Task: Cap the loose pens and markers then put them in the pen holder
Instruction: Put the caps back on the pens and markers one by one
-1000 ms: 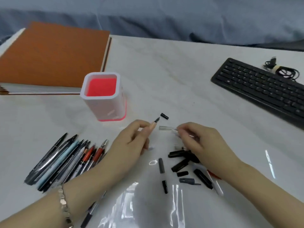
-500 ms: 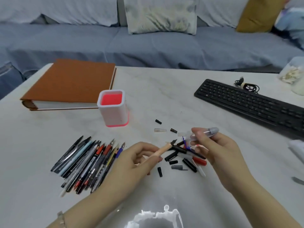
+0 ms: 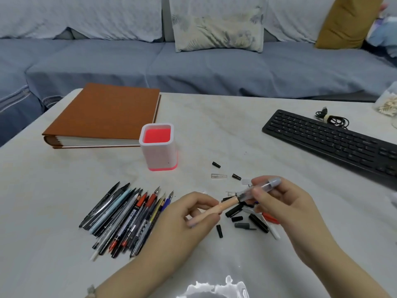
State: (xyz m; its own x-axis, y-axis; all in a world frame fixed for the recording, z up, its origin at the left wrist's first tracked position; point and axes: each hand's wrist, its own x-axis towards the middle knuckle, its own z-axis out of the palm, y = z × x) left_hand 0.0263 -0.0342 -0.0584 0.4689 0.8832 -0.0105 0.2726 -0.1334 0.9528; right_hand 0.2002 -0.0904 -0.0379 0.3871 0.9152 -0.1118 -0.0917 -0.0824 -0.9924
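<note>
Two hands in view: left hand on left, right hand on right. Both hands bare. Left forearm and right forearm bare too, all way to near edge of picture. One thing worn: small bracelet on left wrist, low in near left part of picture. Bracelet thin, pale, bit shiny. Too blurry to tell what it is made of. Nails too blurry to tell.

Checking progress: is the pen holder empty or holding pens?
Empty: the pen holder shows only its pink inside; nothing sticks out.
</note>
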